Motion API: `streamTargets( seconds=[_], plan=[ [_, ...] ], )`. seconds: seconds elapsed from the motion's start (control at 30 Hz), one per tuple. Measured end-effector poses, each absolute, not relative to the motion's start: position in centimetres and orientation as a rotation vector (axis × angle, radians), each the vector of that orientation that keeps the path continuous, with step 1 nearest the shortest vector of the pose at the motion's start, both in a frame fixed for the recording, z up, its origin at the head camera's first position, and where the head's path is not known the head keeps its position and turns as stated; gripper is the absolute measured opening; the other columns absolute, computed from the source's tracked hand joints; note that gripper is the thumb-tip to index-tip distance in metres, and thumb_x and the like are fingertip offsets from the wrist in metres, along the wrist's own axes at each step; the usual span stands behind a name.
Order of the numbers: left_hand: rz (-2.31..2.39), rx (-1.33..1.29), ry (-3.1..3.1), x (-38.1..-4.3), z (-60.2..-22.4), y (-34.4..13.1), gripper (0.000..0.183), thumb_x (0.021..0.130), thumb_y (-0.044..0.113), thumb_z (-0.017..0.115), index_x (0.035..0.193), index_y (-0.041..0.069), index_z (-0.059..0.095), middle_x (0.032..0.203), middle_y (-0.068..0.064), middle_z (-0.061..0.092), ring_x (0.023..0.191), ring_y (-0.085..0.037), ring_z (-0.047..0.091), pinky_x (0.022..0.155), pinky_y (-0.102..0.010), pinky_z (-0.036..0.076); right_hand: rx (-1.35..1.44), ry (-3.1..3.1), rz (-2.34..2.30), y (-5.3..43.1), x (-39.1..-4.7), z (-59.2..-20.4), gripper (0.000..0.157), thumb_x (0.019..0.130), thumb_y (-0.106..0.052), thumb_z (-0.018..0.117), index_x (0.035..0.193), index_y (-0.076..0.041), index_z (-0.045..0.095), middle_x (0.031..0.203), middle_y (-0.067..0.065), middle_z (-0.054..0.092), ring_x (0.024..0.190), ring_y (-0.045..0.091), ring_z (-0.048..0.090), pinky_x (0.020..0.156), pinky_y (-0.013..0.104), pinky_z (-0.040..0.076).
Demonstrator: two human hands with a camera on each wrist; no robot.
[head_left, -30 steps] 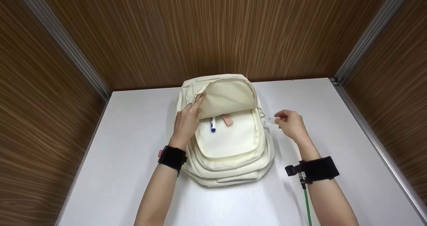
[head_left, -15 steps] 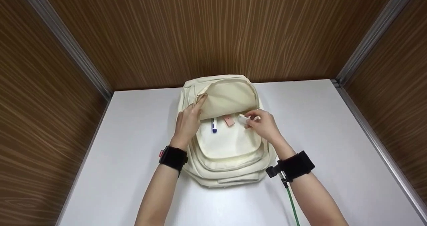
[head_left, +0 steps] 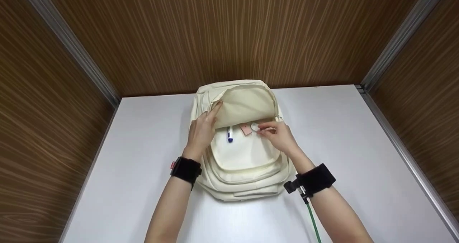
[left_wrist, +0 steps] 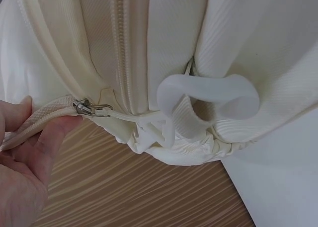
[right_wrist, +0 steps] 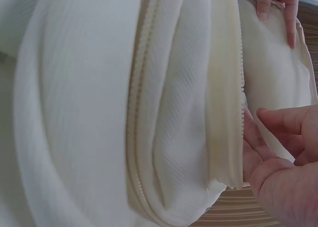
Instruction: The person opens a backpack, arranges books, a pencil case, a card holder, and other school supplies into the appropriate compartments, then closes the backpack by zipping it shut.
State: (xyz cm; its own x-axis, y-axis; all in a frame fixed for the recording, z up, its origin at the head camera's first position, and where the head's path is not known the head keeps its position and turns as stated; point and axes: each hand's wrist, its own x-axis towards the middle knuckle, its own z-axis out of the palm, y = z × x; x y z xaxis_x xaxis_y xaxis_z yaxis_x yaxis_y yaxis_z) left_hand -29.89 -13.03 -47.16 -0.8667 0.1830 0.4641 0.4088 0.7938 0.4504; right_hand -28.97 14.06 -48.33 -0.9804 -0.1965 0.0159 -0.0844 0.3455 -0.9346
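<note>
A cream backpack (head_left: 247, 153) lies on the white table, its front pocket unzipped. With thumb and fingers my left hand (head_left: 202, 132) pinches the zipped edge of the pocket flap (head_left: 247, 105), holding it raised; the metal zip pull (left_wrist: 87, 107) shows beside the fingertips. My right hand (head_left: 279, 135) is at the pocket opening, its fingertips right at a small white round-edged thing (head_left: 254, 127). In the right wrist view the right thumb stands apart from the fingers, which are partly hidden by the pocket edge. A blue-capped marker (head_left: 230, 134) and a pink rectangular piece (head_left: 246, 129) lie in the opening.
White plastic hardware (left_wrist: 208, 95) and a strap hang at the backpack's side. Wood-grain panels (head_left: 236, 35) enclose the table (head_left: 150, 135) behind and on both sides. A green cable (head_left: 313, 221) trails from the right wrist band.
My right hand has moved left from beside the backpack to the pocket opening, bringing the white thing next to the pink piece; its fingers have since loosened. The left hand keeps the flap up.
</note>
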Motion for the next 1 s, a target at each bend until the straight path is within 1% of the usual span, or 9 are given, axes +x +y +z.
streamTargets(
  seconds=[0.2,0.37,0.5,0.6,0.67,0.77,0.83,0.9,1.0],
  plan=[
    [-0.787,-0.445,-2.587,-29.8,-47.2,-13.1,0.064,0.091,0.0,0.066,0.147,0.025,0.048,0.089,-0.02,0.066,0.059,-0.028,0.059,0.051,-0.041,0.049,-0.323,2.593,-1.702,14.4,-28.7,-47.5,0.014,0.092,0.006,0.061,0.104,0.008,0.069,0.103,0.02,0.068,0.088,0.03,0.071,0.072,0.021,0.053],
    [-0.783,-0.447,-2.585,-29.5,-47.1,-13.1,0.064,0.091,0.001,0.067,0.146,0.026,0.048,0.089,-0.019,0.066,0.056,-0.027,0.057,0.05,-0.04,0.048,-0.334,2.691,-1.831,14.9,-28.8,-46.2,0.017,0.094,0.001,0.061,0.11,0.007,0.063,0.097,0.017,0.063,0.075,0.029,0.068,0.063,0.023,0.053],
    [-0.786,-0.481,-2.576,-29.2,-46.9,-13.1,0.063,0.091,0.002,0.067,0.146,0.027,0.049,0.093,-0.019,0.066,0.053,-0.023,0.053,0.048,-0.039,0.047,-0.278,2.831,-1.939,15.5,-29.1,-45.1,0.036,0.093,-0.001,0.063,0.127,0.001,0.05,0.098,0.013,0.054,0.064,0.03,0.062,0.055,0.021,0.051],
    [-0.793,-0.515,-2.558,-28.9,-46.8,-13.1,0.062,0.091,0.003,0.067,0.145,0.029,0.049,0.098,-0.017,0.065,0.051,-0.022,0.05,0.048,-0.038,0.046,-0.233,2.932,-1.912,16.0,-29.2,-44.5,0.053,0.093,-0.003,0.064,0.141,-0.005,0.042,0.105,0.015,0.05,0.063,0.024,0.057,0.055,0.019,0.048],
    [-0.811,-0.559,-2.521,-28.6,-46.7,-13.1,0.059,0.091,0.003,0.067,0.143,0.028,0.053,0.101,-0.014,0.064,0.054,-0.021,0.052,0.05,-0.038,0.047,-0.226,2.974,-1.843,16.2,-29.3,-44.3,0.057,0.094,-0.005,0.064,0.146,-0.007,0.041,0.11,0.019,0.05,0.065,0.018,0.055,0.055,0.017,0.047],
    [-0.848,-0.659,-2.411,-28.1,-46.5,-13.2,0.045,0.092,0.0,0.065,0.132,0.02,0.062,0.106,-0.01,0.062,0.064,-0.021,0.057,0.055,-0.037,0.051,-0.235,2.981,-1.759,16.5,-29.3,-44.3,0.048,0.097,-0.009,0.062,0.143,-0.006,0.049,0.114,0.021,0.052,0.069,0.015,0.056,0.056,0.017,0.047],
    [-0.881,-0.742,-2.32,-28.0,-46.3,-13.3,0.032,0.092,-0.004,0.062,0.118,0.013,0.068,0.109,-0.009,0.062,0.075,-0.021,0.06,0.061,-0.036,0.052,-0.239,2.967,-1.744,16.5,-29.3,-44.3,0.038,0.098,-0.011,0.06,0.135,-0.003,0.056,0.112,0.018,0.055,0.069,0.016,0.058,0.053,0.019,0.049],
    [-0.938,-0.805,-2.237,-27.8,-46.1,-13.2,0.022,0.091,-0.007,0.057,0.103,0.008,0.068,0.11,-0.008,0.061,0.082,-0.021,0.06,0.068,-0.035,0.052,-0.248,2.958,-1.737,16.6,-29.2,-44.4,0.03,0.099,-0.012,0.059,0.127,-0.001,0.062,0.109,0.014,0.057,0.068,0.017,0.06,0.051,0.02,0.05],
    [-1.078,-0.852,-2.153,-27.5,-45.7,-13.2,0.022,0.087,-0.01,0.047,0.089,0.005,0.063,0.104,-0.009,0.062,0.086,-0.021,0.058,0.073,-0.034,0.049,-0.285,2.936,-1.734,17.0,-29.0,-44.5,0.023,0.099,-0.012,0.059,0.118,0.0,0.067,0.105,0.009,0.059,0.067,0.021,0.061,0.048,0.021,0.049]
  ],
)
